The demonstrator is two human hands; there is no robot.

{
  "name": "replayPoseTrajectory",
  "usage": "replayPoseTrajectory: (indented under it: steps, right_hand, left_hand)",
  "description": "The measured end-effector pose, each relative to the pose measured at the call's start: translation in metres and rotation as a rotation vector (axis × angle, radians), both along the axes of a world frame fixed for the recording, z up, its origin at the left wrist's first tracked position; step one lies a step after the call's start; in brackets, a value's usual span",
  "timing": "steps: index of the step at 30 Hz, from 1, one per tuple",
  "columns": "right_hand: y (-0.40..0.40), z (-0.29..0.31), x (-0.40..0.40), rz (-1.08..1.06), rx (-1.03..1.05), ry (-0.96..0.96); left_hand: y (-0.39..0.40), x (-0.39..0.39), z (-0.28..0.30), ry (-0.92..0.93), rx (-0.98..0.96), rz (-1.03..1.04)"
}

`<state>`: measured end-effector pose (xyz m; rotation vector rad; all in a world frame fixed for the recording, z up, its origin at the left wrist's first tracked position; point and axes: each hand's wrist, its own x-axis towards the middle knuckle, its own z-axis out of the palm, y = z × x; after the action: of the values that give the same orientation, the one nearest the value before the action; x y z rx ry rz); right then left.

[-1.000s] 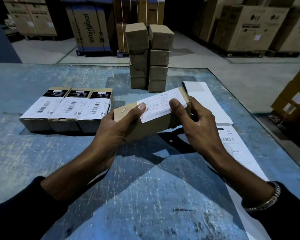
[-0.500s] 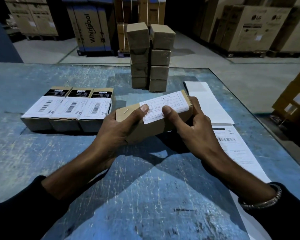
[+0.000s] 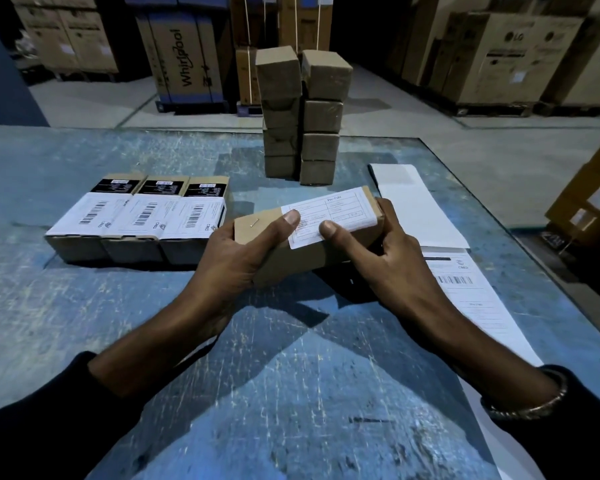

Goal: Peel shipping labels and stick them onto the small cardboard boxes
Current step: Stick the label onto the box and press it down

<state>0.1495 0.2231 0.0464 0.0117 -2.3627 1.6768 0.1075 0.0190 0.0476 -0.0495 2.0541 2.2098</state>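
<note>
Above the blue bench [image 3: 84, 323] at centre, the left hand [image 3: 236, 258] and right hand [image 3: 385, 258] grip a small cardboard box [image 3: 291, 268], thumbs pressing its shipping label [image 3: 329, 216]; smoothing outward toward three o'clock should avoid bubbles.

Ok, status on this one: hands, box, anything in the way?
Left hand and right hand both grip the box. Both thumbs press the label onto its top. Nothing in the way.

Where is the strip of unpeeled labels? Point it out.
In the head view, the label strip lies flat on the blue table at the right, beside the right hand and the held box.
</note>
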Motion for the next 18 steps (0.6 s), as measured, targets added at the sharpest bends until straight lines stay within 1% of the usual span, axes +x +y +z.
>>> replayPoseTrajectory:
  steps: [7, 9, 12, 15, 18]
  right_hand:
    - [0.003, 0.0, -0.005, 0.047, 0.045, -0.025]
    - [0.003, 0.003, -0.004, 0.046, 0.021, -0.035]
    - [0.003, 0.005, -0.005, 0.053, -0.086, -0.034]
    - [-0.002, 0.005, -0.006, 0.1, -0.294, -0.095]
    - [-0.01, 0.004, -0.003, 0.129, -0.409, -0.12]
  left_hand:
    - [-0.005, -0.004, 0.004, 0.026, -0.064, 0.024]
    - [-0.006, -0.005, 0.003, 0.026, -0.068, 0.023]
    - [-0.007, -0.004, 0.003, 0.09, -0.059, 0.025]
    - [-0.005, -0.001, 0.003, 0.206, -0.033, 0.083]
    - [0.003, 0.006, -0.001, 0.341, -0.092, 0.166]
